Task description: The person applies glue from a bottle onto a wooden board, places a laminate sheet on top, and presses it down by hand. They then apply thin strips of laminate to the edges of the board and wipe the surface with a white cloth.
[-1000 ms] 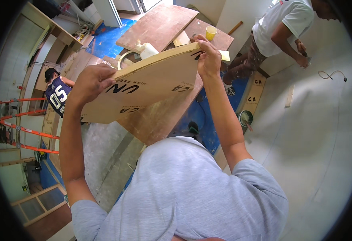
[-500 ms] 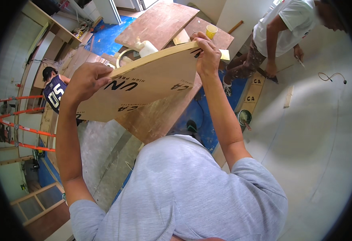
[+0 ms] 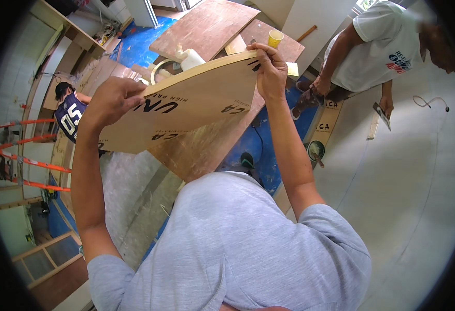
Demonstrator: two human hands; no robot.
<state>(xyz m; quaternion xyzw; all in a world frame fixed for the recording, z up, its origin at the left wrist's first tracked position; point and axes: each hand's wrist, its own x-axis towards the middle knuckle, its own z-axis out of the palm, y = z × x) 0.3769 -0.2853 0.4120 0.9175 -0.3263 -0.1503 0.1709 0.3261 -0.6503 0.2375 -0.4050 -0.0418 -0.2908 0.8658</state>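
Both my hands hold a tan plywood panel [image 3: 196,116] with dark printing on its face and a pale, bare wooden edge. It is tilted up in front of my chest. My left hand [image 3: 114,102] is closed on the edge at the left, thumb and fingers pinching it. At the far right corner my right hand [image 3: 271,72] grips the same edge, fingers bent over the top. Behind the panel's edge, partly hidden by it, stands a white plastic jug [image 3: 191,60]. A yellow cup [image 3: 275,38] stands just beyond my right hand.
Brown plywood sheets [image 3: 206,26] lie beyond the panel. At right a co-worker in a white shirt [image 3: 383,46] holds a flat trowel [image 3: 381,115] at the wall. A pot [image 3: 315,150] sits below. An orange ladder [image 3: 35,168] and another person [image 3: 72,111] are at left.
The panel and my hands have hardly moved. The co-worker at right has leaned further over to the right, and the trowel has moved lower along the wall.
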